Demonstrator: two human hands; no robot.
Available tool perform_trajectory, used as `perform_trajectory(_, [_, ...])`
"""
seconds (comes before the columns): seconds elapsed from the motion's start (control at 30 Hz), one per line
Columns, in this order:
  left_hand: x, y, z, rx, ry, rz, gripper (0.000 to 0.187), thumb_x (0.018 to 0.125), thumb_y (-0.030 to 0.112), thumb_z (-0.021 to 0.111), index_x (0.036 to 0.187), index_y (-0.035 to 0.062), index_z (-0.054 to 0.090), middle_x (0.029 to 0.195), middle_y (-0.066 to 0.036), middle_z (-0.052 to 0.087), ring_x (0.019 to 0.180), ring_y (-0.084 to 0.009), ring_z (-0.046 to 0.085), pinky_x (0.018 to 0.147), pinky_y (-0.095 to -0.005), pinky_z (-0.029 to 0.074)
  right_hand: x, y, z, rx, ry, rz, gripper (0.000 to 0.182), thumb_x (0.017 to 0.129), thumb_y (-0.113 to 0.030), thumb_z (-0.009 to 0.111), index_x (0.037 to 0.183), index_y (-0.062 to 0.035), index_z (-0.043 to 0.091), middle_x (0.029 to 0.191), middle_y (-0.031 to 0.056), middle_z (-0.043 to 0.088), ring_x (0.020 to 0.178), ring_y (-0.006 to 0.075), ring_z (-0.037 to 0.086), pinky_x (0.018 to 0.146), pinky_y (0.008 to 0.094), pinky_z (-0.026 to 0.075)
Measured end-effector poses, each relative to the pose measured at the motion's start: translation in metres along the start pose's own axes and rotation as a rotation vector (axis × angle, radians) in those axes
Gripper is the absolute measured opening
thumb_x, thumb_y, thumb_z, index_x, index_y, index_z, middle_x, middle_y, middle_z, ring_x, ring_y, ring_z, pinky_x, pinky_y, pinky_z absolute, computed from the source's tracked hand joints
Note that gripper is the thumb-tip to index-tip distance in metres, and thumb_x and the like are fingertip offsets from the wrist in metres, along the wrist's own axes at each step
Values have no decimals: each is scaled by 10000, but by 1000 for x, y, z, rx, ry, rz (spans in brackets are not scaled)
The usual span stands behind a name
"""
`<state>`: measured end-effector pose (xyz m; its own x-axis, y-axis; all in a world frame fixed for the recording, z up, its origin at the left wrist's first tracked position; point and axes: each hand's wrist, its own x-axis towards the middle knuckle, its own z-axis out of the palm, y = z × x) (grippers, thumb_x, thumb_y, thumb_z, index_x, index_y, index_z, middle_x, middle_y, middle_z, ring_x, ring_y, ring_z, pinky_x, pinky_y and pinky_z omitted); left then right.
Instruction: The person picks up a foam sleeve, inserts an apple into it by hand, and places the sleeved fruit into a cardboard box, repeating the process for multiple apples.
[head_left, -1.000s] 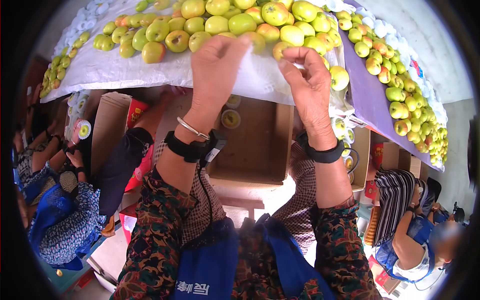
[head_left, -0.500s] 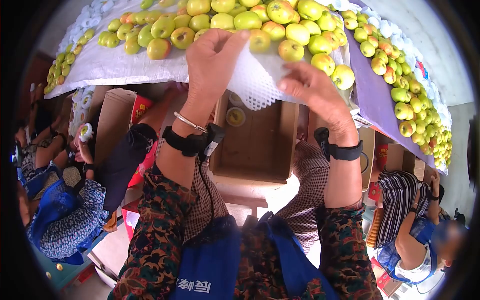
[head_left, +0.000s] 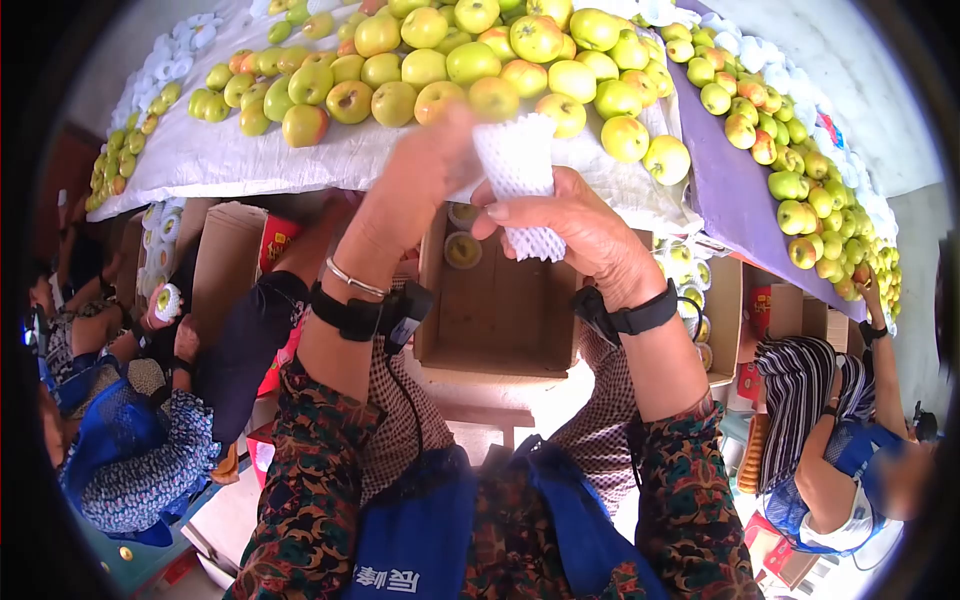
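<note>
A white foam net sleeve (head_left: 522,170) stands upright in my right hand (head_left: 585,225), its fingers and thumb closed around the lower part. The sleeve's lower edge hangs below the thumb over the open cardboard box (head_left: 500,363). My left hand (head_left: 425,175) is just left of the sleeve's top, smeared by motion, with its fingertips near a yellow-green apple (head_left: 494,99) at the front of the pile. Inside the box, apples in white nets (head_left: 463,250) lie at the left side.
Loose apples (head_left: 425,68) cover the white-sheeted table (head_left: 230,160) ahead. A purple-covered table (head_left: 725,190) with more apples runs along the right. A box of netted apples (head_left: 697,290) stands right of mine. Co-workers sit at left (head_left: 140,430) and right (head_left: 840,470), one reaching into the apples.
Both hands have come lower. The sleeve, stretched between them before, is now upright in my right hand alone; my left hand has let go of it. The right-hand co-worker's arm has reached up to the apples.
</note>
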<state>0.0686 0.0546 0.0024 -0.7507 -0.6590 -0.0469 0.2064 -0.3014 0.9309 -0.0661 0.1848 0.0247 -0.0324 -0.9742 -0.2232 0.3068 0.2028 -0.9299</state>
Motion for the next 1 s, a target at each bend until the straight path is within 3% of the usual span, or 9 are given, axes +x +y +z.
perform_trajectory(0.1, [-14,12,-1,563,-321,-93,480,1012,372,445,1155,-64,586,1060,-98,653,977,-175,618,874,-306,496,0,3,1,18,-10,1,321,779,-156,742,1050,-10,652,869,86,705,703,129,640,644,236,511])
perform_trajectory(0.3, [-12,-6,16,22,-280,-4,372,1017,282,480,1096,-64,589,1098,-171,654,976,-203,636,880,-340,522,10,24,-4,-236,-100,-22,290,794,-165,742,1035,-25,662,807,12,652,685,91,583,627,224,465])
perform_trajectory(0.47, [-4,-16,10,-57,-115,175,297,1025,287,458,939,19,555,849,-82,595,839,-193,603,954,-423,501,10,19,18,-414,-59,89,168,835,-165,685,912,-28,627,703,-9,574,660,94,544,583,234,442])
perform_trajectory(0.6, [0,-15,10,-415,22,36,312,1031,314,440,895,49,534,752,-32,504,755,-170,554,938,-424,504,14,24,17,-277,-76,219,129,869,-140,651,883,-21,604,664,-16,519,647,84,523,561,221,424])
perform_trajectory(0.7, [-6,-19,22,-340,12,79,341,1026,351,446,853,66,519,709,-18,480,694,-178,539,866,-413,523,29,59,4,-323,-112,125,93,863,-98,630,898,-19,593,635,-25,460,594,138,504,565,275,452])
perform_trajectory(0.77, [-12,-20,32,-190,-11,121,397,1013,413,457,766,102,480,615,10,415,591,-177,504,757,-401,529,48,87,8,-614,122,-732,131,842,-89,637,944,-23,590,662,30,546,579,228,558,607,350,495])
perform_trajectory(0.8, [-12,-20,32,-192,-15,130,397,1013,413,457,766,102,480,615,10,415,591,-177,504,757,-401,529,49,89,10,-622,120,-738,131,842,-89,637,944,-23,590,662,30,546,579,228,558,607,350,495])
perform_trajectory(0.9, [-8,-13,24,-121,170,106,472,1004,465,445,665,139,397,527,29,333,481,-171,424,620,-377,487,35,81,26,-682,95,-743,178,804,-138,684,918,-30,600,701,107,632,630,321,622,665,404,518])
perform_trajectory(1.0, [-3,2,15,-433,343,-63,518,1005,498,405,614,166,331,483,34,283,430,-156,347,546,-347,424,19,52,42,-843,36,-172,281,765,-263,734,855,-20,625,721,158,662,760,388,651,706,438,521])
